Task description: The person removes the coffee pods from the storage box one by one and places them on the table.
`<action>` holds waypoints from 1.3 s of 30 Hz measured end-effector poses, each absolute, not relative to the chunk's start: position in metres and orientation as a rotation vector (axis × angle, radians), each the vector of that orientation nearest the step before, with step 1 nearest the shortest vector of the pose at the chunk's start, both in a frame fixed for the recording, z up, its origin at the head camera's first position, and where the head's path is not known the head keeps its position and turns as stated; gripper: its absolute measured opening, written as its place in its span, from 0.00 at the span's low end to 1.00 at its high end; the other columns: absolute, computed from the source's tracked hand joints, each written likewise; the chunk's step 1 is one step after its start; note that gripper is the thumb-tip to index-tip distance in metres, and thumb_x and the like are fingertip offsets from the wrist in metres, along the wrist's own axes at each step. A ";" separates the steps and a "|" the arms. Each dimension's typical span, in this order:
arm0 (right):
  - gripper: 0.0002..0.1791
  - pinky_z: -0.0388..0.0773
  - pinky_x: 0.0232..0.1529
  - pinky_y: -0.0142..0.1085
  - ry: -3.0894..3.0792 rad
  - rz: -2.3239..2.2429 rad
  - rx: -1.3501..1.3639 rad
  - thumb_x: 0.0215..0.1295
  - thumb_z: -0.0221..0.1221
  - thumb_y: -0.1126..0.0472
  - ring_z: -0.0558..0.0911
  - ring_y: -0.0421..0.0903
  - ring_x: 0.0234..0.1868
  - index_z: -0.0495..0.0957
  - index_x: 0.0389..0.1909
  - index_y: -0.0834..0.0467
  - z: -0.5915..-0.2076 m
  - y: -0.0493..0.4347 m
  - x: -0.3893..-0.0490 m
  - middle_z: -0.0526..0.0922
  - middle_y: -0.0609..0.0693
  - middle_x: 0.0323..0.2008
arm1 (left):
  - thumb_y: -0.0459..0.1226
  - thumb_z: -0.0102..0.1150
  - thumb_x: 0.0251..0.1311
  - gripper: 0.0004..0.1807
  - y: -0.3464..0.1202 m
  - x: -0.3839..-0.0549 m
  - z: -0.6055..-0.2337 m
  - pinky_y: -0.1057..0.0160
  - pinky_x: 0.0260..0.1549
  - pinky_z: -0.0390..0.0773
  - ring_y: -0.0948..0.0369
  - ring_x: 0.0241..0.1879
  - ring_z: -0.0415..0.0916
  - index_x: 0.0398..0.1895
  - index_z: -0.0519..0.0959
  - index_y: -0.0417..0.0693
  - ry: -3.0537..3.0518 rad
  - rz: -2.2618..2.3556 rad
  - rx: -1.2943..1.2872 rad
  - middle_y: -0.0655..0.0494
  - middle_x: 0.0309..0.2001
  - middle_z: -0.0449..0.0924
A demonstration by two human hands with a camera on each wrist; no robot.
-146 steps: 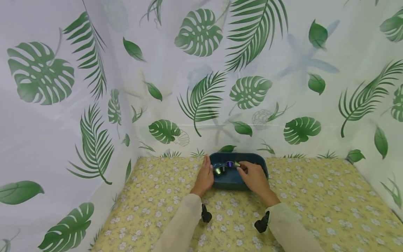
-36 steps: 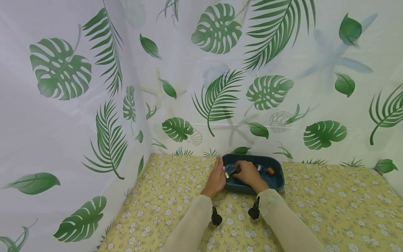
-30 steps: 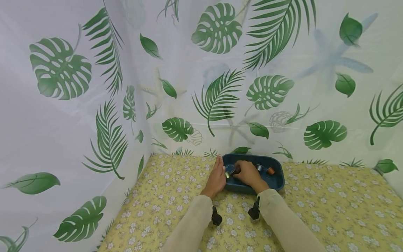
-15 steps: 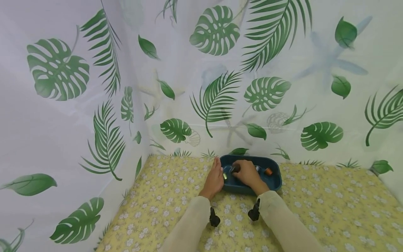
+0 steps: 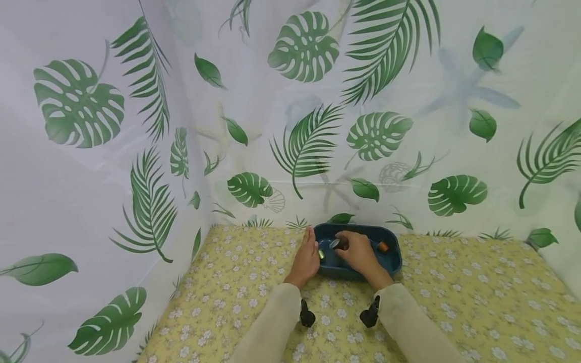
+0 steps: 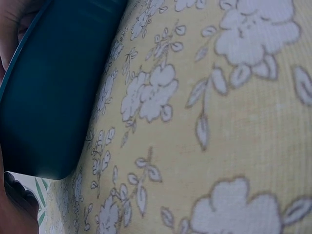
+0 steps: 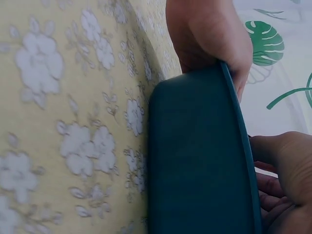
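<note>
A dark blue-green rectangular bin (image 5: 345, 274) stands on the table by the back wall. Flat against its left end lies my left hand (image 5: 306, 259), its fingers straight and pointing away. My right hand (image 5: 360, 253) reaches into the bin, thumb and fingertips pinching a small coffee capsule (image 5: 335, 244) whose silver lid faces left. A light green capsule (image 5: 321, 254) lies at the left end, beside my left hand. Towards the right end is a copper-orange capsule (image 5: 383, 246). The right hand covers part of the bin floor. Both wrist views show mainly the bin's outer wall (image 7: 200, 156).
A yellow cloth with white flowers (image 5: 227, 297) covers the table. White curtains printed with green leaves (image 5: 313, 136) hang behind and at the left. A black wrist camera (image 5: 307, 314) sits at each sleeve cuff.
Earlier my right hand was near a light green capsule by the bin's middle; later it moved left. The capsule it pinches has since turned to show its silver lid. My left hand keeps its place.
</note>
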State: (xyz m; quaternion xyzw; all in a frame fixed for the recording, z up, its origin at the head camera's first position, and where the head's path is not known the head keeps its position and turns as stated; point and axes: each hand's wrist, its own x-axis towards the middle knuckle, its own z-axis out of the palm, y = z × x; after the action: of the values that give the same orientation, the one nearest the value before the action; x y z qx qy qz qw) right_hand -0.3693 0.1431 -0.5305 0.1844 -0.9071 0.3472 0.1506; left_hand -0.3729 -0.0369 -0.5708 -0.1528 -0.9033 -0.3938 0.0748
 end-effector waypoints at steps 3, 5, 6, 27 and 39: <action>0.21 0.82 0.32 0.46 -2.548 1.016 0.542 0.55 0.73 0.70 0.84 0.50 0.30 0.83 0.50 0.69 -0.533 0.145 -0.363 0.87 0.58 0.34 | 0.34 0.32 0.82 0.29 -0.037 -0.374 -0.571 0.48 0.73 0.55 0.48 0.79 0.45 0.80 0.46 0.32 -2.714 -1.162 -0.455 0.39 0.81 0.39; 0.21 0.81 0.33 0.45 -2.535 1.028 0.526 0.55 0.73 0.69 0.83 0.48 0.30 0.84 0.51 0.68 -0.535 0.147 -0.360 0.87 0.57 0.34 | 0.34 0.32 0.82 0.29 -0.036 -0.373 -0.571 0.48 0.74 0.55 0.48 0.79 0.45 0.80 0.46 0.32 -2.715 -1.157 -0.452 0.39 0.81 0.40; 0.21 0.81 0.33 0.44 -2.530 1.024 0.525 0.55 0.73 0.69 0.83 0.47 0.30 0.84 0.51 0.68 -0.536 0.148 -0.359 0.87 0.56 0.34 | 0.34 0.32 0.82 0.29 -0.036 -0.373 -0.570 0.48 0.74 0.54 0.48 0.79 0.45 0.80 0.46 0.32 -2.713 -1.162 -0.448 0.39 0.81 0.40; 0.20 0.85 0.39 0.45 -2.496 1.120 0.457 0.56 0.73 0.70 0.86 0.51 0.37 0.84 0.51 0.64 -0.524 0.159 -0.323 0.87 0.57 0.40 | 0.36 0.32 0.82 0.29 -0.032 -0.371 -0.571 0.48 0.74 0.53 0.49 0.79 0.45 0.80 0.48 0.33 -2.707 -1.182 -0.388 0.40 0.81 0.42; 0.23 0.85 0.39 0.37 -2.436 1.342 0.446 0.55 0.74 0.69 0.87 0.51 0.40 0.84 0.54 0.63 -0.518 0.164 -0.307 0.88 0.57 0.43 | 0.34 0.33 0.81 0.29 -0.034 -0.372 -0.571 0.48 0.73 0.55 0.48 0.79 0.47 0.80 0.48 0.33 -2.697 -1.204 -0.398 0.40 0.81 0.41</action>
State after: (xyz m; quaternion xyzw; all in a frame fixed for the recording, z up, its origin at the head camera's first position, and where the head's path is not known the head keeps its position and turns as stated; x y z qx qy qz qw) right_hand -0.3065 0.1639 -0.5181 0.1562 -0.8534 0.4703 0.1618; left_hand -0.3716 -0.0337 -0.5713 -0.1330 -0.9021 -0.4026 0.0807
